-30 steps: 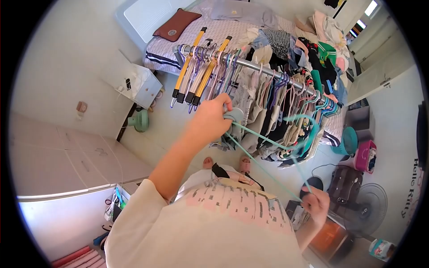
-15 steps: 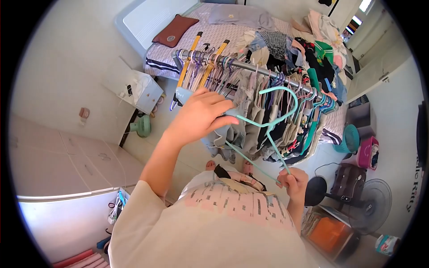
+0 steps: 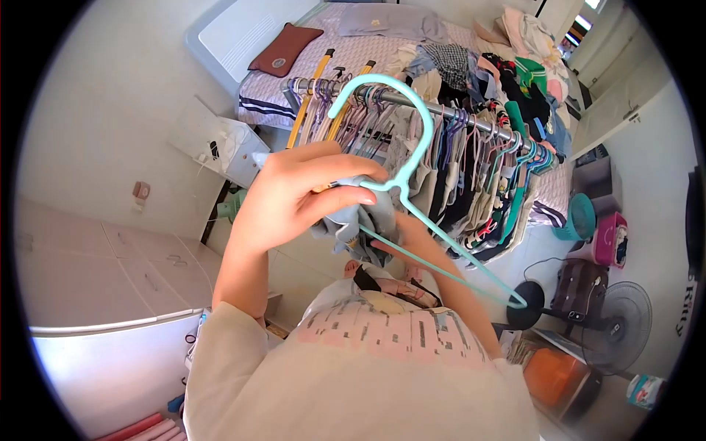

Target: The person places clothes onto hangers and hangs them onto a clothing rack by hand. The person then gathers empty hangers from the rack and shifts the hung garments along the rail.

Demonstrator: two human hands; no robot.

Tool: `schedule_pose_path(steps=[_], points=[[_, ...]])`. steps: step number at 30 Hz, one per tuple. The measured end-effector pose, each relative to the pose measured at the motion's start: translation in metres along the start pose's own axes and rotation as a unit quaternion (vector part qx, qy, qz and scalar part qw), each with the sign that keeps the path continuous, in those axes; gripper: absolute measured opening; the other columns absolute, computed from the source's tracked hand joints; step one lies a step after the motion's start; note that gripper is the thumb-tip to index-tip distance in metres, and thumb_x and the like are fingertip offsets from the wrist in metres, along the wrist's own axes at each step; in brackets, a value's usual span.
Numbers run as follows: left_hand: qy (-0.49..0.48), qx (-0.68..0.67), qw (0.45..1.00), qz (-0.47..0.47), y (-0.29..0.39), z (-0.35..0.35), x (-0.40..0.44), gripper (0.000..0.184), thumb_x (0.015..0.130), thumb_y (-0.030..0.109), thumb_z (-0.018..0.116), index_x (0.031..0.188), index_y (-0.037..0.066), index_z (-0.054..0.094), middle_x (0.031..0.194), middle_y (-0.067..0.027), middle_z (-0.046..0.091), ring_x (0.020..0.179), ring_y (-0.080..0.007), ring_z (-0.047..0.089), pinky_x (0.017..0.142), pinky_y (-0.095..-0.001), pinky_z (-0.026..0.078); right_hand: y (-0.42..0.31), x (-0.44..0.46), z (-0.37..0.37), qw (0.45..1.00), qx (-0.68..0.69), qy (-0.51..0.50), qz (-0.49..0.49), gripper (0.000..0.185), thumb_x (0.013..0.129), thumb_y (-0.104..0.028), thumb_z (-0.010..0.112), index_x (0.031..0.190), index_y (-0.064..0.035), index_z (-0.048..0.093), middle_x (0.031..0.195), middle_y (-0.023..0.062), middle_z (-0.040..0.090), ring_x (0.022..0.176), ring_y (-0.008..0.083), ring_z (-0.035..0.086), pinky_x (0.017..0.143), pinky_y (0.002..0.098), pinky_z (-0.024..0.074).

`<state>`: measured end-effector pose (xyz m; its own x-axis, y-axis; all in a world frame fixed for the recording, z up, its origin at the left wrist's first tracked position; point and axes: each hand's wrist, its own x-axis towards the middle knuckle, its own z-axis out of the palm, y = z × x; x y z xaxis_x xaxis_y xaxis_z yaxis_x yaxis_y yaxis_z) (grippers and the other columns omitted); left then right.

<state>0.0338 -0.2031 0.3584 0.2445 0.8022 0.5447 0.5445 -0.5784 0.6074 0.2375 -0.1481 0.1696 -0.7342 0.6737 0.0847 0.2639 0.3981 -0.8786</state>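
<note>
A mint green hanger (image 3: 421, 140) is held up in front of me, its hook upward and its bare end pointing down to the right. My left hand (image 3: 298, 191) is closed around the hanger's left shoulder and a grey-blue garment (image 3: 357, 224) that hangs there. Behind and below the hanger, my right hand (image 3: 390, 239) is at the garment, mostly covered by cloth and the hanger; its grip cannot be made out. Beyond both hands, a metal rail (image 3: 471, 121) carries many hangers and clothes.
The bed (image 3: 346, 37) behind the rail bears a brown pillow (image 3: 287, 50) and heaped clothes (image 3: 529, 95). On the right are a teal basket (image 3: 577, 217), a pink basket (image 3: 609, 239) and a standing fan (image 3: 616, 327). A cabinet (image 3: 118, 257) is at left.
My right hand has let go of the hanger's right end and moved left to the garment. The hanger has come nearer and shifted left, with my left hand still on it.
</note>
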Motion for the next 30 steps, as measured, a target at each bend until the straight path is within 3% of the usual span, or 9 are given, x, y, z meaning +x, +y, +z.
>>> schedule_pose_path(steps=[1,4,5,13,17,19,23,26,30], points=[[0.004,0.031,0.999,-0.026,0.004,-0.007,-0.001,0.025,0.073,0.017,0.074,0.095,0.005,0.069,0.067,-0.0053,0.056,0.054,-0.0153,0.047,0.047,-0.0284,0.034,-0.006,0.006,0.003,0.991,-0.032,-0.083,0.1,0.042,0.079,-0.018,0.068,0.118,-0.0066,0.056,0.111,0.0168,0.059,0.089,0.0341,0.058,0.076,0.0385,0.0468],[0.012,0.118,0.99,-0.074,0.006,-0.026,-0.013,0.028,0.073,0.017,0.074,0.099,0.008,0.07,0.066,-0.0057,0.054,0.053,-0.0173,0.047,0.047,-0.0297,0.035,0.017,-0.001,0.006,0.991,-0.087,0.104,0.003,0.029,0.074,-0.006,0.065,0.102,-0.0044,0.059,0.092,0.0158,0.061,0.083,0.0359,0.059,0.073,0.039,0.0482],[0.015,0.173,0.98,-0.095,0.005,-0.033,-0.018,0.03,0.072,0.018,0.074,0.1,0.009,0.07,0.065,-0.0052,0.053,0.052,-0.0171,0.046,0.047,-0.0297,0.035,0.037,-0.001,0.001,0.99,-0.03,0.139,0.01,0.032,0.072,0.001,0.062,0.103,-0.0079,0.064,0.09,0.0134,0.064,0.08,0.0235,0.063,0.066,0.0322,0.0487],[0.038,0.48,0.875,0.043,-0.031,-0.034,-0.071,0.042,0.067,0.025,0.075,0.107,0.013,0.069,0.061,-0.0021,0.036,0.05,-0.0175,0.042,0.046,-0.0323,0.038,-0.047,-0.008,-0.076,0.962,0.138,0.18,0.153,0.035,0.072,0.005,0.061,0.104,-0.008,0.062,0.086,0.0038,0.05,0.061,0.0079,0.054,0.045,0.0213,0.0443],[0.2,0.329,0.923,-0.021,-0.039,-0.002,-0.082,0.049,0.061,0.017,0.079,0.109,0.011,0.069,0.062,-0.0024,0.04,0.051,-0.0146,0.04,0.046,-0.0292,0.035,-0.08,0.005,-0.045,0.963,0.166,0.198,0.079,0.036,0.072,0.003,0.06,0.108,-0.0021,0.057,0.089,0.0049,0.046,0.062,0.0118,0.052,0.049,0.0231,0.0437],[0.205,0.308,0.928,-0.051,-0.035,0.004,-0.082,0.04,0.062,0.011,0.08,0.101,0.005,0.07,0.066,-0.0039,0.049,0.057,-0.0135,0.047,0.051,-0.0247,0.038,-0.104,0.009,-0.034,0.981,-0.008,0.181,-0.063,0.035,0.072,0.001,0.059,0.107,0.0008,0.055,0.09,0.0068,0.045,0.063,0.0148,0.05,0.052,0.0232,0.0419],[0.264,0.219,0.938,-0.042,-0.046,0.002,-0.088,0.045,0.06,0.014,0.08,0.103,0.007,0.071,0.063,-0.0007,0.043,0.053,-0.011,0.041,0.047,-0.027,0.033,-0.152,0.0,-0.063,0.992,0.122,0.004,-0.021,0.046,0.076,-0.013,0.071,0.117,-0.0023,0.055,0.091,0.0079,0.047,0.067,0.0135,0.048,0.055,0.0231,0.0419],[0.245,0.123,0.961,-0.035,-0.05,-0.001,-0.096,0.044,0.06,0.013,0.082,0.101,0.006,0.071,0.065,-0.0011,0.052,0.053,-0.009,0.04,0.046,-0.0241,0.032,-0.164,-0.008,-0.106,0.956,-0.25,0.051,-0.146,0.052,0.076,-0.024,0.073,0.12,-0.0059,0.054,0.088,0.0077,0.055,0.069,0.0209,0.052,0.06,0.0288,0.0447],[0.202,0.034,0.975,-0.087,-0.037,0.015,-0.077,0.044,0.061,0.011,0.083,0.103,0.008,0.071,0.066,-0.0001,0.053,0.052,-0.0072,0.04,0.046,-0.0224,0.032,-0.139,-0.02,-0.081,0.944,-0.289,0.013,-0.159,0.036,0.08,-0.016,0.067,0.112,-0.0056,0.055,0.093,0.0121,0.057,0.073,0.0301,0.058,0.062,0.0365,0.0457]])
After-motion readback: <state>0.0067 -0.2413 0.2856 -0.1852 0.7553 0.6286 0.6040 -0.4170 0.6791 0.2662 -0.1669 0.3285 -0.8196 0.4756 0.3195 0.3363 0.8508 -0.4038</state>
